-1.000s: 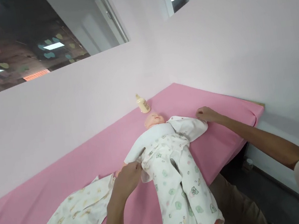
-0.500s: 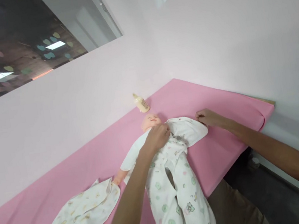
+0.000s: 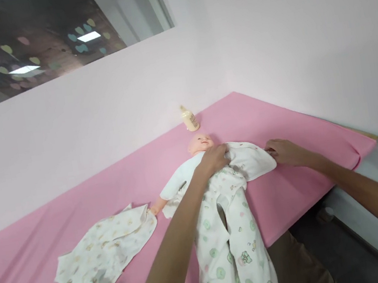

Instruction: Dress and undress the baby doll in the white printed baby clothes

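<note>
A baby doll (image 3: pixel 200 143) lies on its back on the pink padded table, its head toward the wall. Printed white pants (image 3: pixel 232 244) with green figures cover its legs. Over its chest, my left hand (image 3: pixel 216 157) is closed on the edge of a white baby shirt (image 3: pixel 251 158). The shirt's right side is spread out flat on the table. At that side's outer end, my right hand (image 3: pixel 282 151) pinches the sleeve end with curled fingers. The doll's other arm wears a white sleeve (image 3: pixel 177 181), with its bare hand sticking out.
A pump bottle (image 3: pixel 190 119) of cream-coloured liquid stands by the wall beyond the doll's head. Another printed cloth garment (image 3: pixel 108 243) lies crumpled at left. The pink table (image 3: pixel 285 203) ends at the right, against white walls.
The view has shifted, so the doll and table sit farther right and slightly higher. Both hands stay at the shirt, my right hand still at its outer end.
</note>
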`<state>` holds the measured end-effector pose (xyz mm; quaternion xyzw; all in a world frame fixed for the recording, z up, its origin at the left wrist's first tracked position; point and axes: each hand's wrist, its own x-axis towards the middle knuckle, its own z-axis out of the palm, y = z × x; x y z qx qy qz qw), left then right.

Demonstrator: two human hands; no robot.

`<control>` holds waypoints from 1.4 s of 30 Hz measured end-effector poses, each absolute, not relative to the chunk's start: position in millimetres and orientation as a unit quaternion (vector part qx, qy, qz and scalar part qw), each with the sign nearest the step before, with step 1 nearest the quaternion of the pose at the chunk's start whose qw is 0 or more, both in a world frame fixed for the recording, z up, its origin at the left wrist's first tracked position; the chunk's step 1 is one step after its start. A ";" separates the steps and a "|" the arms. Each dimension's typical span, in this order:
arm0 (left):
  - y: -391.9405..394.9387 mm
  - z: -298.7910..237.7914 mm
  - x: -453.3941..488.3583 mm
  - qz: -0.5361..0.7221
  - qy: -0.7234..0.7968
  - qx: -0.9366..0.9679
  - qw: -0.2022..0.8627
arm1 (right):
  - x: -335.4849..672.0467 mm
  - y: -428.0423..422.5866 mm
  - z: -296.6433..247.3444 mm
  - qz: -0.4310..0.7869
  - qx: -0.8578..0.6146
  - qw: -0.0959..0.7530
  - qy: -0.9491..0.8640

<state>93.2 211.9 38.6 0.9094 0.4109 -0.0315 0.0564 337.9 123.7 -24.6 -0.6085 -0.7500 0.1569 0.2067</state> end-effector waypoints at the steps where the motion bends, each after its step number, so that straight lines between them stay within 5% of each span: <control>1: 212.1 38.1 93.0 -0.033 0.407 0.911 0.054 | 339.2 122.5 -22.9 0.149 -0.613 0.202 -0.749; 8: 211.2 39.5 90.0 -0.026 0.408 0.911 0.062 | 356.4 121.0 -19.6 0.055 -0.628 0.190 -0.753; 15: 211.3 41.0 86.1 -0.060 0.425 0.903 0.029 | 411.4 144.2 -12.7 -0.043 -0.803 0.271 -0.529; 20: 211.1 39.9 86.8 -0.070 0.411 0.909 0.018 | 401.1 149.5 -31.3 -0.012 -0.823 0.181 -0.538; 24: 209.4 37.7 101.7 -0.096 0.417 0.904 0.018 | 364.8 141.8 -29.8 -0.063 -0.779 0.197 -0.592; 32: 201.3 18.0 148.0 -0.096 0.361 0.927 0.022 | 285.0 146.8 -27.9 0.019 -0.721 0.220 -0.657; 42: 205.0 22.5 132.3 -0.043 0.360 0.929 0.071 | 321.4 139.7 -25.6 0.065 -0.771 0.205 -0.600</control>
